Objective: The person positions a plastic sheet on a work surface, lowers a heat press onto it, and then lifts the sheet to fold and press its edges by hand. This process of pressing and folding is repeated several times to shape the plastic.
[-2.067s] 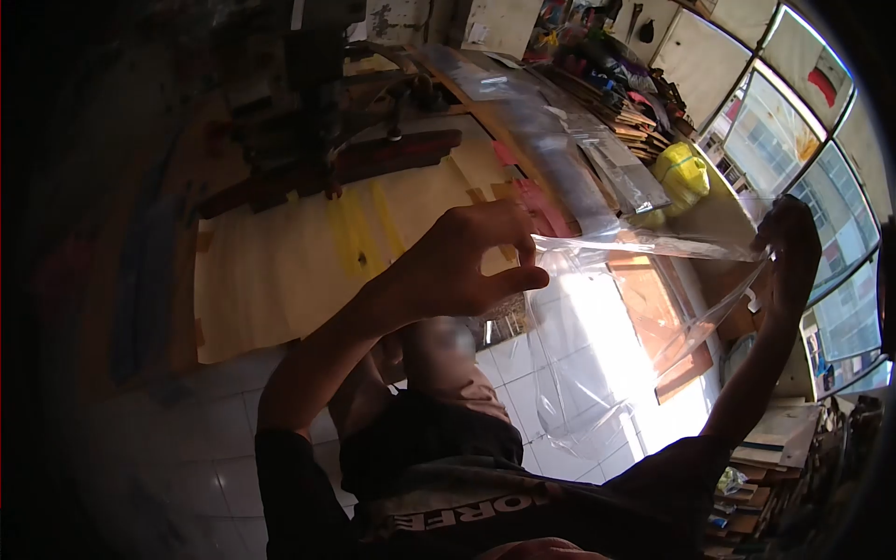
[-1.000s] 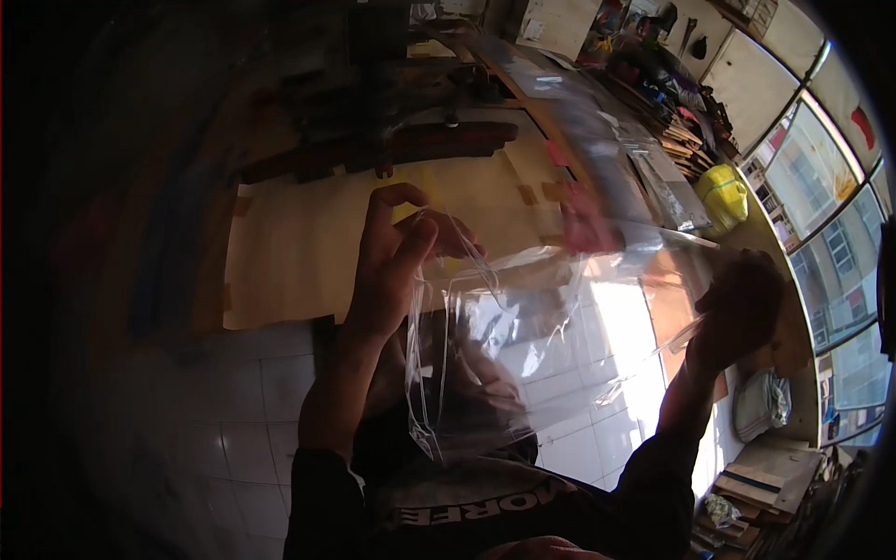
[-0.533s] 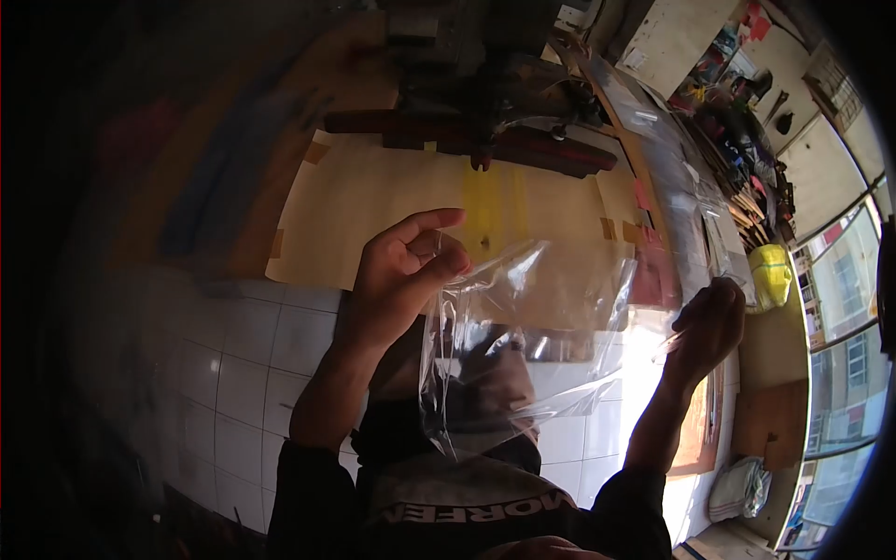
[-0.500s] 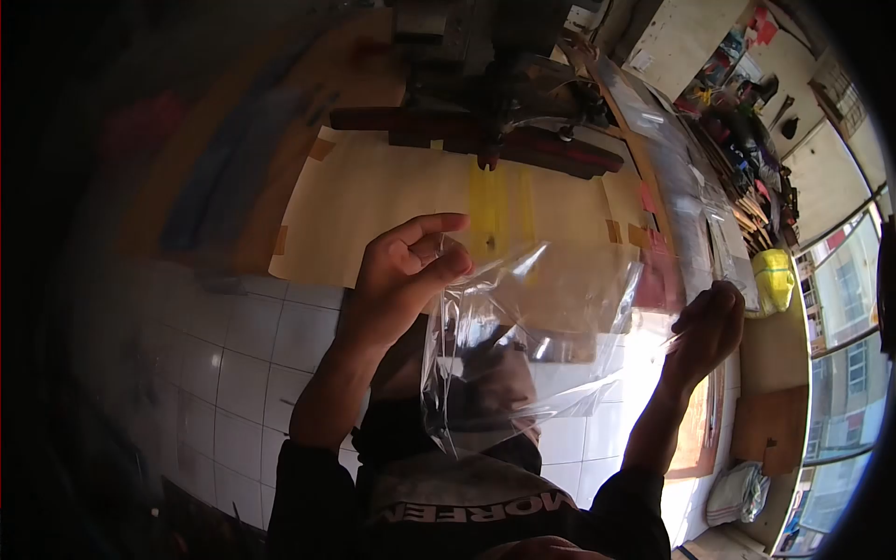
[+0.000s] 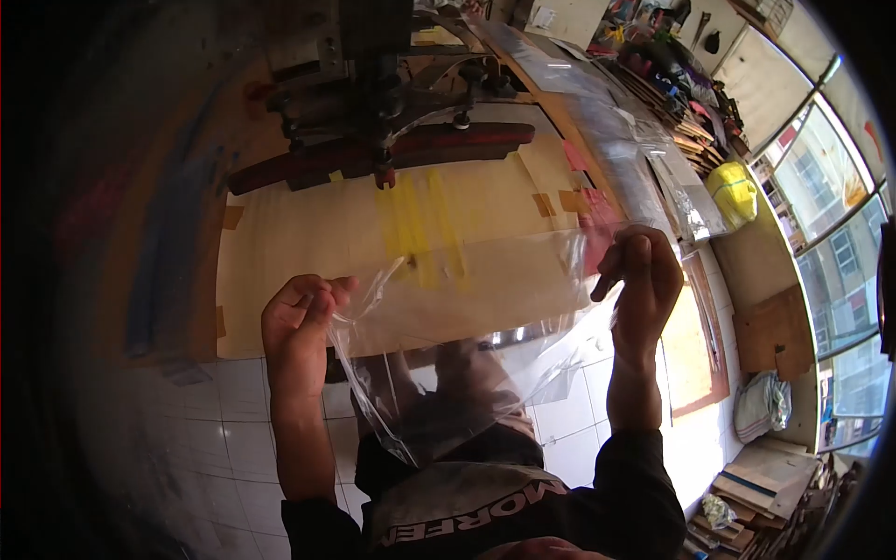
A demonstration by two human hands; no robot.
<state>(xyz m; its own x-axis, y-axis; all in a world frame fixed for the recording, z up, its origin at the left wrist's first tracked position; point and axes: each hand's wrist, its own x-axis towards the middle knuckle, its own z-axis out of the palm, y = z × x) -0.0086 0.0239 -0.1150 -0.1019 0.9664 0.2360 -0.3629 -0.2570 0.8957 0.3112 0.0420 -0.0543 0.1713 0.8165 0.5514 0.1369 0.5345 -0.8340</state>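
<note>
A clear plastic sheet or bag (image 5: 448,373) is stretched between my two hands, in front of my body. My left hand (image 5: 301,327) pinches its upper left corner between thumb and fingers. At the upper right corner, my right hand (image 5: 644,285) grips the plastic with curled fingers. The sheet's lower part hangs loose and creased toward my shirt. Beyond it lies a flat tan board (image 5: 308,243) with yellow streaks (image 5: 420,219), partly seen through the plastic. Over the board's far side extends a dark red bar (image 5: 439,145) on a black machine arm.
Clear plastic sheets (image 5: 616,121) lie along the surface at the right. A yellow bundle (image 5: 731,194) sits near the windows. Wood pieces (image 5: 756,485) are stacked at the lower right, beside a whitish bag (image 5: 763,406). White floor tiles (image 5: 247,448) show below the board.
My right hand has risen and my left hand has lowered in view, so the plastic is spread wider and flatter. The camera view has shifted, moving the board and machine leftward.
</note>
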